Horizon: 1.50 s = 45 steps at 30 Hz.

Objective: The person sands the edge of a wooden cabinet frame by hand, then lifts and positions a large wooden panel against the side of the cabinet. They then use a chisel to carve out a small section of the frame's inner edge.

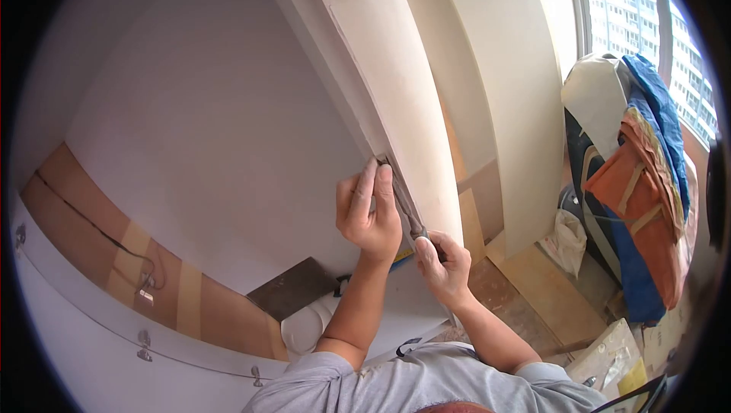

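Observation:
A long, narrow grey tool (pixel 403 201) lies lengthwise against the edge of a white panel (pixel 407 70); its exact kind cannot be made out. Around its lower, darker end closes my right hand (pixel 444 267), the thumb on top. My left hand (pixel 371 211) is higher up, fingers curled and pinched at the tool's upper end, beside the panel edge. Pale dust coats the fingertips of my left hand. Part of the tool is hidden behind the fingers.
Orange and blue bags (pixel 636 177) are piled by the window (pixel 624 2) at right. Boards (pixel 533 291) lie on the floor there. On the left are a dark rectangular board (pixel 293 289), a white door with hinges (pixel 145 344) and a brown strip with a cable (pixel 84 211).

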### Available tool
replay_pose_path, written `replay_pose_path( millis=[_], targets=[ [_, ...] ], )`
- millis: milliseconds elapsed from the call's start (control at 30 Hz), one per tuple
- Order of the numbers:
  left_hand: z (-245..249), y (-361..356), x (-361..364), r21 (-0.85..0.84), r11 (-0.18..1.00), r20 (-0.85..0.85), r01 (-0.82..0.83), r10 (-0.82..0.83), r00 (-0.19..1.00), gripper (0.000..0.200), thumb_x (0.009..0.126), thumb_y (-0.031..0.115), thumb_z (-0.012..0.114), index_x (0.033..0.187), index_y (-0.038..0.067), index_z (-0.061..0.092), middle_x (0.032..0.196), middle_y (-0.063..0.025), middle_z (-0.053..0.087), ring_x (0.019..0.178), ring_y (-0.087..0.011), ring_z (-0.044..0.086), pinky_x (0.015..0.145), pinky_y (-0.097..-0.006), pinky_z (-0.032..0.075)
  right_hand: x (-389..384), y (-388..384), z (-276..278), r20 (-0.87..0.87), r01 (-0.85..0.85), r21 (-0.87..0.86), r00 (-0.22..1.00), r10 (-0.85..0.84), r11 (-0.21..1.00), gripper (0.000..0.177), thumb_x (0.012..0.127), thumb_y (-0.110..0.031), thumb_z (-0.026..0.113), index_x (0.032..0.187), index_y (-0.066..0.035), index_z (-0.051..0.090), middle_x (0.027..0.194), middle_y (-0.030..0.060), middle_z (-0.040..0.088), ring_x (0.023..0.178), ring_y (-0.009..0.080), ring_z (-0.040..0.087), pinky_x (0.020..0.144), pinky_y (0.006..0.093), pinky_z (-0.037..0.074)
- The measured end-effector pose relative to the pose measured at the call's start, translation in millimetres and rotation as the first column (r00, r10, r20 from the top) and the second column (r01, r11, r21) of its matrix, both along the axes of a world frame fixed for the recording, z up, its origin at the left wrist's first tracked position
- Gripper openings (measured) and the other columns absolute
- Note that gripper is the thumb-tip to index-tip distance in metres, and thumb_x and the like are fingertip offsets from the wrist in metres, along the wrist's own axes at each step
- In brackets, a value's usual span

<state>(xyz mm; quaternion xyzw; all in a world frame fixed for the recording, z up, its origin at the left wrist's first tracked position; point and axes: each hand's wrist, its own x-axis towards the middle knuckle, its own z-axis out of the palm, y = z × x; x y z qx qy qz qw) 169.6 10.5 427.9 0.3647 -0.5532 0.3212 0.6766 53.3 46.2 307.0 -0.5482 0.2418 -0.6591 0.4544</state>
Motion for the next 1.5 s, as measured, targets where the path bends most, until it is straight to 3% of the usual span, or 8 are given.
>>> replay_pose_path(
  millis=[167, 500, 1033, 1300, 1500],
  targets=[
    [-15.2, -0.1, -3.4, -0.042, 0.999, 0.030, -0.012, 0.014, 0.999, 0.030, 0.095, 0.000, 0.084, 0.124, -0.002, 0.079, 0.096, -0.0108, 0.073, 0.079, -0.0199, 0.066, 0.061, -0.0335, 0.052, 2.6, 6.2, -16.2, 0.048, -0.046, 0.081, 0.998, 0.042, 0.996, 0.023, 0.107, -0.019, 0.077, 0.112, 0.003, 0.072, 0.074, 0.0020, 0.067, 0.062, 0.0050, 0.058, 0.055, 0.0247, 0.046],
    [5.6, -8.0, -2.4, -0.120, 0.993, 0.032, 0.008, -0.004, 0.999, 0.019, 0.097, -0.002, 0.082, 0.116, -0.002, 0.080, 0.102, -0.0114, 0.071, 0.084, -0.0189, 0.068, 0.061, -0.0308, 0.054, -1.1, -2.7, 19.0, -0.029, 0.045, -0.036, 0.999, -0.046, 0.998, 0.020, 0.104, -0.011, 0.079, 0.114, 0.005, 0.073, 0.070, 0.0030, 0.064, 0.063, 0.0056, 0.052, 0.057, 0.0246, 0.044],
    [31.5, -15.1, -3.1, -0.175, 0.984, 0.038, 0.019, -0.012, 0.999, 0.017, 0.096, -0.005, 0.082, 0.112, -0.002, 0.081, 0.102, -0.0099, 0.070, 0.082, -0.0167, 0.068, 0.061, -0.0297, 0.054, 1.8, -3.2, 35.6, -0.008, 0.037, -0.029, 0.999, -0.038, 0.999, 0.020, 0.103, -0.012, 0.080, 0.113, 0.005, 0.074, 0.070, 0.0012, 0.062, 0.063, 0.0051, 0.051, 0.056, 0.0248, 0.043],
    [35.8, -19.1, -2.9, -0.206, 0.979, 0.064, 0.009, 0.004, 0.998, 0.017, 0.096, -0.004, 0.082, 0.112, -0.002, 0.081, 0.101, -0.0101, 0.070, 0.083, -0.0173, 0.069, 0.062, -0.0307, 0.056, 17.0, -5.1, 30.5, 0.080, 0.062, -0.037, 0.995, -0.059, 0.997, 0.020, 0.103, -0.011, 0.080, 0.111, 0.006, 0.074, 0.070, 0.0013, 0.062, 0.063, 0.0047, 0.051, 0.055, 0.0245, 0.042],
    [46.2, -10.5, 1.9, -0.149, 0.988, 0.069, -0.034, 0.044, 0.997, 0.017, 0.097, 0.001, 0.084, 0.113, 0.000, 0.082, 0.101, -0.0097, 0.073, 0.082, -0.0182, 0.069, 0.061, -0.0305, 0.054, 19.0, -2.6, 68.9, 0.144, 0.006, 0.009, 0.989, -0.007, 1.000, 0.018, 0.103, -0.010, 0.079, 0.111, 0.005, 0.074, 0.070, 0.0018, 0.063, 0.063, 0.0044, 0.055, 0.055, 0.0245, 0.044]
  ],
)
